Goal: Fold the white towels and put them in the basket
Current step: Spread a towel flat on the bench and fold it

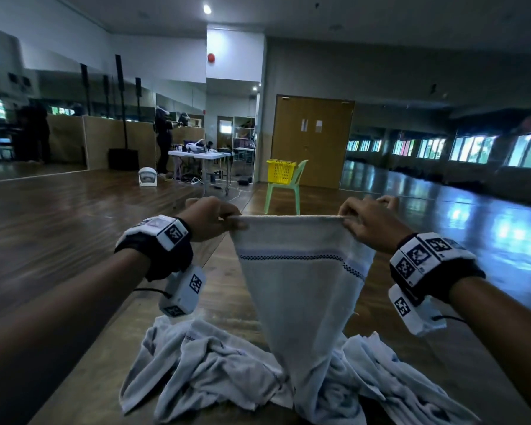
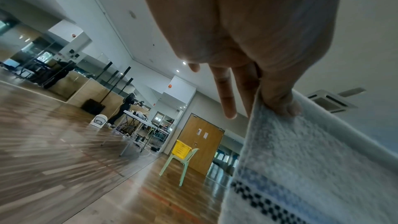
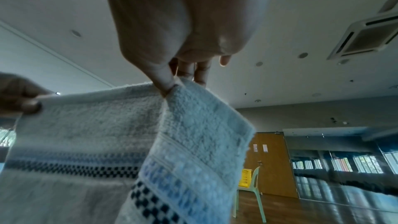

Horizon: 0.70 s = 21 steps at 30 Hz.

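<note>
I hold a white towel (image 1: pixel 301 289) with a blue band and dark checkered stripe up in the air by its top edge. My left hand (image 1: pixel 215 217) pinches the left corner between thumb and forefinger (image 2: pixel 280 101). My right hand (image 1: pixel 365 219) pinches the right corner (image 3: pixel 170 86), where the edge folds back. The towel (image 3: pixel 90 125) hangs taut between both hands, its lower end reaching a crumpled pile of white towels (image 1: pixel 215 360) on the wooden table (image 1: pixel 83 391). The yellow basket (image 1: pixel 281 170) sits on a green chair (image 1: pixel 284 191) far ahead.
A white folding table (image 1: pixel 196 154) with gear and cables stands at the back left, and a person stands beside it. Brown double doors (image 1: pixel 313 139) are behind the chair. Wooden floor stretches between the table and the chair.
</note>
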{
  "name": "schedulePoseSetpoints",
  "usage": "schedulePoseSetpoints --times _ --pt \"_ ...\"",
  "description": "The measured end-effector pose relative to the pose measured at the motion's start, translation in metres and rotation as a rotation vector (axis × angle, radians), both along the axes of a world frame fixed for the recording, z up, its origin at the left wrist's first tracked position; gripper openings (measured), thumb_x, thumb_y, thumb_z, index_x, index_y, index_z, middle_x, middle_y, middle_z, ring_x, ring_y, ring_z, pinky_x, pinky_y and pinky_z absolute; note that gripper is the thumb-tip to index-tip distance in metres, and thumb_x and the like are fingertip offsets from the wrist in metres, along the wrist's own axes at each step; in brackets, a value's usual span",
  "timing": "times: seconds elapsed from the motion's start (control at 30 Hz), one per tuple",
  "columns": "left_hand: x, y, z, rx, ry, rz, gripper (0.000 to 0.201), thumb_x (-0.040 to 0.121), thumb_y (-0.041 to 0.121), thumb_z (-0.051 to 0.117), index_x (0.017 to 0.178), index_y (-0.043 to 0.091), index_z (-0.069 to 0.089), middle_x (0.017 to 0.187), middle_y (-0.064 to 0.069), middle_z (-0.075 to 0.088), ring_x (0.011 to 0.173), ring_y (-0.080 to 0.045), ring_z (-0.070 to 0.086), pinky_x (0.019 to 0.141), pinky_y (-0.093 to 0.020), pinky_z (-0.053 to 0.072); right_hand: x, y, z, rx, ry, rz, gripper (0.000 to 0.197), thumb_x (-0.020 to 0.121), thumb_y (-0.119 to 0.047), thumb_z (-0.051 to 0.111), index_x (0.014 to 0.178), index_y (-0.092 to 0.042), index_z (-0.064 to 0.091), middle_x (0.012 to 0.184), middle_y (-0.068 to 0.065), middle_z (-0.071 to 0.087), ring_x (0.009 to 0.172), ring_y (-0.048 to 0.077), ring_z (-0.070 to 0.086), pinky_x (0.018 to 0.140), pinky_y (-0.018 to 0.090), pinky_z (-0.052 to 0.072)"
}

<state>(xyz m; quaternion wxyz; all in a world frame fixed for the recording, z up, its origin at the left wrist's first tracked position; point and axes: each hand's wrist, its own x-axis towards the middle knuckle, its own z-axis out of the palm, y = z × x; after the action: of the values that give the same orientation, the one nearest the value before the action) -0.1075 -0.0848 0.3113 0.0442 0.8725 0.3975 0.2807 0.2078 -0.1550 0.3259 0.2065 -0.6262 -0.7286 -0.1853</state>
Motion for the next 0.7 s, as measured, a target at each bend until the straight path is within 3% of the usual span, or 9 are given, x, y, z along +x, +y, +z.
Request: schedulePoseSetpoints --times 0.07,0.1,0.17,0.23,0.3,0.4,0.53,0.63,0.7 --pt "-0.003 -0.004 0.01 0.004 -0.014 -0.022 0.025 0.087 0.036 0.059 0.063 0.04 0.055 0.061 0.01 0.056 0.055 -0.002 0.051 0.055 -0.022 0.038 0.002 -0.002 -0.005 -0.04 -0.058 -0.002 0.01 0.094 -0.025 0.045 0.1 -0.026 0.054 0.097 -0.002 0.059 0.1 0.017 0.049 0.099 0.037 0.015" --pt "-0.005 -0.005 0.014 0.007 -0.032 -0.021 0.02 0.088 0.034 0.058 0.069 0.032 0.062 0.064 0.003 0.06 0.057 -0.005 0.054 0.054 -0.02 0.04 0.003 -0.003 -0.007 -0.062 -0.088 -0.004 0.011 0.095 -0.025 0.044 0.101 -0.026 0.054 0.097 -0.003 0.059 0.1 0.016 0.048 0.099 0.037 0.015" --pt "-0.011 -0.006 0.022 0.03 -0.066 -0.01 0.028 0.089 0.033 0.056 0.079 0.01 0.068 0.073 -0.014 0.066 0.066 -0.023 0.061 0.059 -0.03 0.045 0.007 -0.007 -0.01 -0.101 -0.103 -0.002 0.011 0.095 -0.026 0.044 0.099 -0.026 0.054 0.096 -0.006 0.059 0.1 0.014 0.049 0.099 0.037 0.015" --pt "-0.02 -0.007 0.026 0.046 -0.079 0.002 0.036 0.089 0.036 0.055 0.091 0.003 0.069 0.081 -0.018 0.068 0.076 -0.032 0.064 0.065 -0.037 0.05 0.013 -0.013 -0.007 -0.112 -0.058 0.012 0.009 0.095 -0.025 0.045 0.093 -0.028 0.053 0.093 -0.009 0.06 0.096 0.012 0.051 0.096 0.035 0.015" --pt "-0.027 -0.01 0.03 0.063 -0.079 0.015 0.032 0.09 0.031 0.056 0.101 0.004 0.07 0.087 -0.015 0.071 0.08 -0.03 0.066 0.069 -0.036 0.052 0.02 -0.02 0.0 -0.099 -0.027 0.011 0.008 0.095 -0.026 0.047 0.091 -0.029 0.052 0.091 -0.01 0.061 0.091 0.011 0.051 0.087 0.031 0.013" --pt "-0.034 -0.014 0.038 0.107 -0.082 0.051 0.026 0.091 0.026 0.056 0.102 0.007 0.07 0.08 -0.003 0.069 0.074 -0.019 0.063 0.062 -0.025 0.046 0.025 -0.032 0.017 -0.072 -0.02 0.008 0.006 0.095 -0.025 0.049 0.089 -0.028 0.051 0.089 -0.01 0.06 0.089 0.012 0.049 0.08 0.026 0.01" --pt "-0.041 -0.024 0.065 0.197 -0.089 0.073 0.02 0.092 0.023 0.056 0.093 0.006 0.068 0.081 -0.004 0.066 0.076 -0.018 0.059 0.065 -0.024 0.039 0.026 -0.053 0.058 0.021 0.006 0.028 0.006 0.093 -0.026 0.052 0.088 -0.029 0.052 0.088 -0.008 0.061 0.086 0.012 0.05 0.086 0.027 0.012" --pt "-0.044 -0.036 0.1 0.296 -0.096 0.053 0.009 0.091 0.023 0.057 0.086 0.018 0.063 0.07 0.007 0.058 0.064 -0.007 0.054 0.056 -0.013 0.037 0.028 -0.07 0.097 0.113 0.028 0.043 0.003 0.091 -0.026 0.055 0.089 -0.028 0.054 0.082 -0.013 0.059 0.084 0.012 0.054 0.091 0.029 0.014" --pt "-0.045 -0.043 0.129 0.341 -0.118 0.048 0.009 0.09 0.024 0.057 0.088 0.018 0.063 0.069 0.009 0.055 0.062 -0.003 0.052 0.053 -0.015 0.036 0.029 -0.079 0.125 0.191 0.056 0.065 0.006 0.089 -0.024 0.059 0.087 -0.028 0.055 0.078 -0.014 0.057 0.082 0.014 0.056 0.097 0.034 0.018"
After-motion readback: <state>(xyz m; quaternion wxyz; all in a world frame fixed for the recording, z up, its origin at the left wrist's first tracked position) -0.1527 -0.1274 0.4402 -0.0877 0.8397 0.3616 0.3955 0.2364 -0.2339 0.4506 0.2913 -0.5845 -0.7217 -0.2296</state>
